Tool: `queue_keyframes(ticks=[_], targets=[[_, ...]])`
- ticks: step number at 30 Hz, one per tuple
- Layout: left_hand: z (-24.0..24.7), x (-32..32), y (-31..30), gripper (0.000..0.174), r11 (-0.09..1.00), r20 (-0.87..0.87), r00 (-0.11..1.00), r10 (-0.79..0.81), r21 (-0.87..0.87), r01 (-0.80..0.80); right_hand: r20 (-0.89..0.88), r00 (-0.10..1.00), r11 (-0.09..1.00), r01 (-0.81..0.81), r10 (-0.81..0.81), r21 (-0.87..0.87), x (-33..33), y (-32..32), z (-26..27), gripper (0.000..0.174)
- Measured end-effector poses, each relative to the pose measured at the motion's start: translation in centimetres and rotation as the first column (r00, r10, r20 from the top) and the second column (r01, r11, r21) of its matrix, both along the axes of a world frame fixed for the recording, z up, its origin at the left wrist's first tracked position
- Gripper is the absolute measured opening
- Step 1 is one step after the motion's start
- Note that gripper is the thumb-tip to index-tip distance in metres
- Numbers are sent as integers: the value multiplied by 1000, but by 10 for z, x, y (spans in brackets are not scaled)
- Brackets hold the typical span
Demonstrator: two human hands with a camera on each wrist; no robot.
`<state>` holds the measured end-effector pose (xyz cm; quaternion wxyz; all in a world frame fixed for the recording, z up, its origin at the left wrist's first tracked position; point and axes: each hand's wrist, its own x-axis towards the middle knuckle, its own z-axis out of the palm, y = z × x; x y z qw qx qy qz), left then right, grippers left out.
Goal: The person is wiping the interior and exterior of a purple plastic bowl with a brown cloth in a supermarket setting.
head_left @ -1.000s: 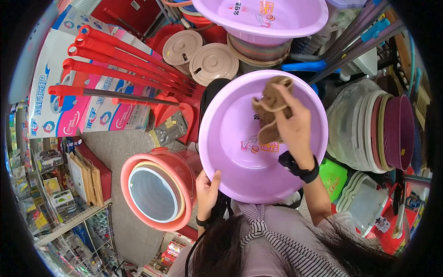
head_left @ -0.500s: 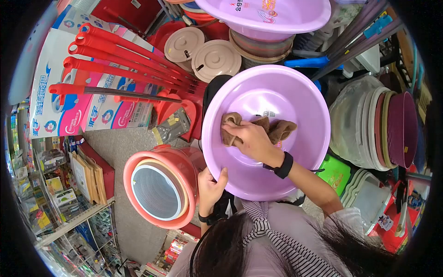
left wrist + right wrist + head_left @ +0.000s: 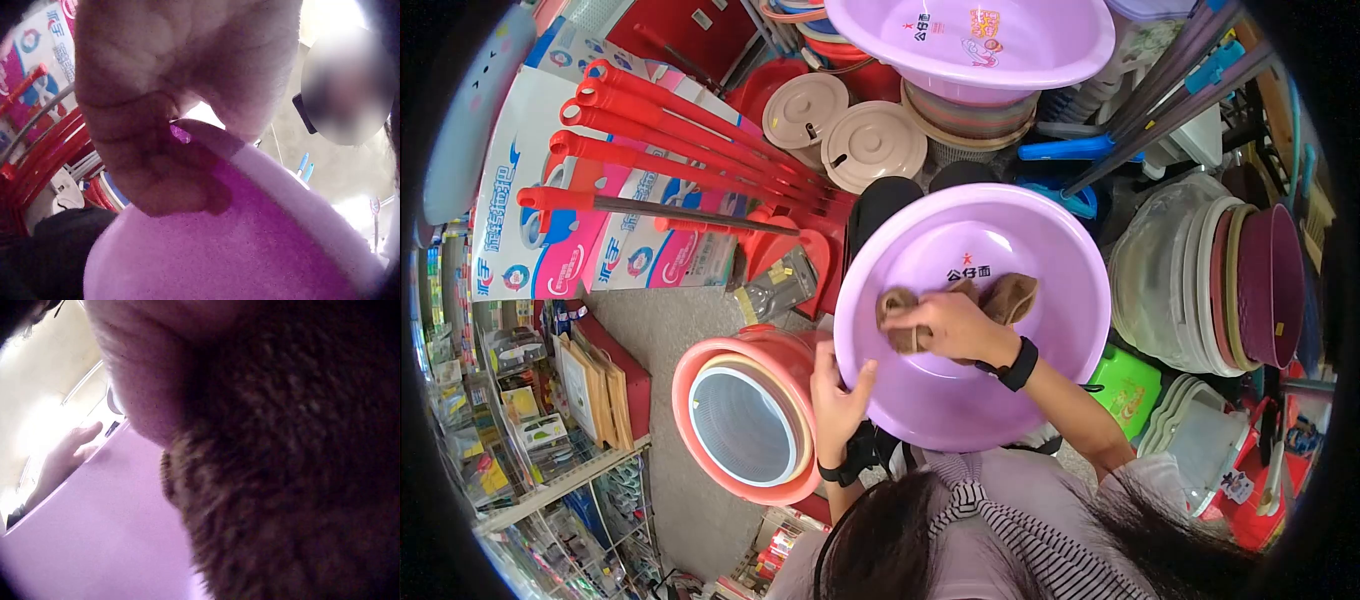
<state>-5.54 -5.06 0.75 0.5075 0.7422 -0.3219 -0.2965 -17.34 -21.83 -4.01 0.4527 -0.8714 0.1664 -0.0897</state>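
A round purple plastic basin (image 3: 960, 405), printed with characters inside, is in front of the person's body. At its left rim the left hand (image 3: 837, 400) holds the edge, thumb on the inner side and fingers outside. In the left wrist view those fingers (image 3: 181, 194) lie against the basin's outer wall. The right hand (image 3: 965, 330) grips a brown cloth (image 3: 1010, 298) against the basin's inside, with folds bunched to both sides of the hand. Its fuzzy pile fills much of the right wrist view, where the cloth (image 3: 281, 506) hides the fingertips.
Nested buckets (image 3: 743, 425) stand on the floor at left. Red mop handles (image 3: 690, 170) slant out beside printed boxes (image 3: 510, 225). Another purple basin (image 3: 970, 40) sits ahead on stacked tubs. Stacked basins (image 3: 1170, 280) and a green plastic item (image 3: 1125, 390) are at right.
The right hand has carried the brown cloth from the basin's upper right to its left side, then slightly lower. The basin has tilted and shifted; the left hand remains at its rim.
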Motion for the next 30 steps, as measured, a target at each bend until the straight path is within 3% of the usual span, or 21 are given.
queue_keyframes(ticks=[1, 2, 4, 5, 6, 8, 9, 10, 12, 14, 16, 17, 19, 20, 24, 26, 28, 29, 30], targets=[[-8, 4, 2, 23, 998, -62, 998, 17, -62, -21, -15, 996, 994, -91, 92, 57, -1, 0, -6, 37], [-9, 9, 2, 23, 998, -61, 998, 16, -64, -20, -14, 996, 994, -90, 91, 54, -2, 2, -7, 37], [-9, 16, 2, 19, 999, -247, 969, 29, -7, -32, 42, 993, 990, -117, 114, 77, -2, 6, -10, 38], [-7, 12, -2, 18, 998, -124, 992, 7, -60, -15, 47, 996, 995, -75, 72, 64, -2, 2, -1, 43], [-9, 10, -2, 18, 998, -122, 993, 7, -60, -14, 48, 996, 995, -75, 72, 64, -2, 0, 2, 43], [-13, 8, 0, 19, 998, -74, 997, 24, -56, -28, 348, 885, 939, 227, -310, 258, -2, -3, 6, 50], [-12, 8, -1, 19, 999, -57, 998, 33, -41, -35, 419, 839, 930, 246, -346, 274, -7, -10, 11, 55], [-12, 8, -1, 19, 998, -59, 998, 36, -41, -38, 418, 841, 931, 244, -343, 273, -7, -9, 16, 55], [-12, 8, -1, 20, 999, -42, 998, 36, 4, -36, 366, 641, 717, 448, -674, 534, -2, -3, 25, 53], [-10, 6, -4, 21, 999, 1, 1000, 31, 19, -31, 402, 668, 779, 511, -626, 364, 4, 6, 26, 51], [-6, 5, -7, 21, 999, 51, 998, 24, 32, -26, 485, 793, 930, 296, -367, 220, 9, 20, 23, 49], [-3, 6, -7, 22, 997, 56, 998, 34, 60, -37, 486, 793, 929, 296, -368, 221, 8, 25, 21, 49], [-4, 6, -5, 22, 995, 64, 997, 43, 90, -49, 436, 881, 981, 137, -184, 137, 9, 32, 18, 47], [-7, 4, 0, 21, 997, 62, 997, 54, 60, -57, 438, 880, 981, 137, -184, 138, 8, 28, 18, 47], [-5, -2, 2, 20, 996, -24, 996, 89, -12, -89, 416, 676, 792, 552, -608, 261, 5, -5, 23, 52], [-8, -1, 0, 20, 997, -4, 997, 77, -9, -77, 383, 697, 794, 507, -606, 334, 6, 1, 15, 52], [-7, 2, -3, 20, 998, 13, 998, 56, -10, -56, 327, 855, 890, 284, -404, 358, 6, 14, 17, 54], [-4, 3, -5, 20, 998, -18, 998, 61, 6, -61, 377, 873, 926, 187, -309, 327, 10, 22, 14, 54], [-2, 4, -5, 21, 998, -47, 997, 66, 25, -65, 378, 872, 926, 189, -311, 326, 8, 20, 14, 54]])
